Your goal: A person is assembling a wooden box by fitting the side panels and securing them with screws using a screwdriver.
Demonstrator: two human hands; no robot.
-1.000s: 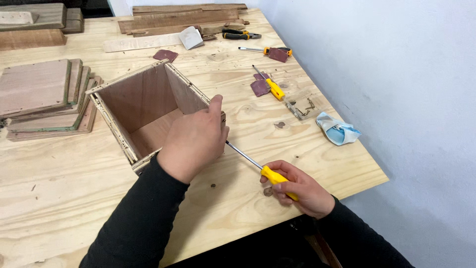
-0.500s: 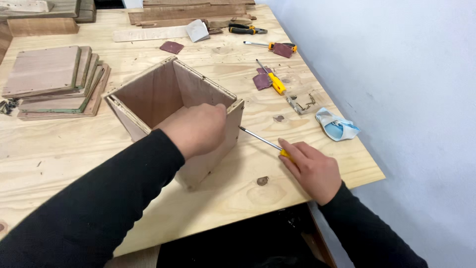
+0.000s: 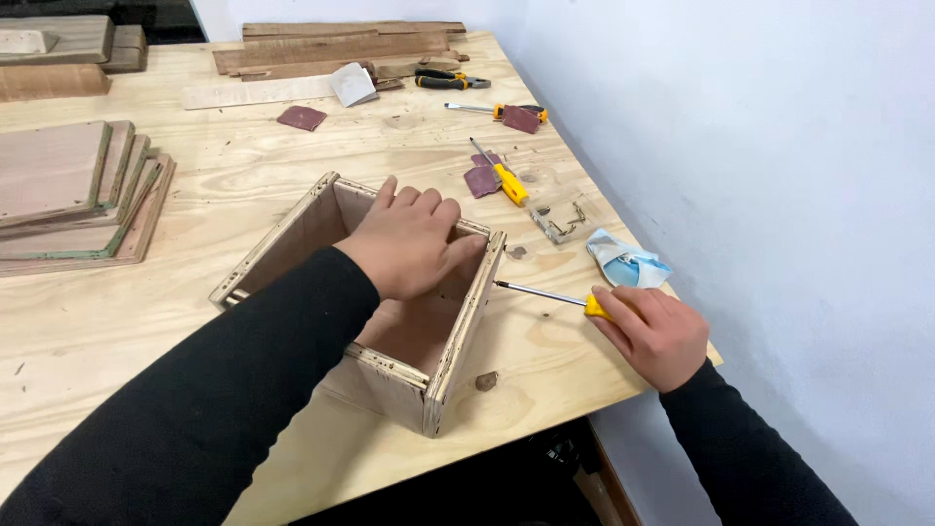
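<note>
While our left hand (image 3: 409, 239) lies curled over the far rim of the open plywood box (image 3: 375, 307), which sits near the table's (image 3: 243, 195) front edge toward its right side, our right hand (image 3: 654, 333) is closed around the yellow handle of a screwdriver (image 3: 550, 295) whose tip touches the box's right wall near the top. We judge the box largely assembled, with four walls and a bottom panel standing joined, and work on that right wall in hand. A stack of wooden boards (image 3: 73, 195) lies at the left edge, unused.
</note>
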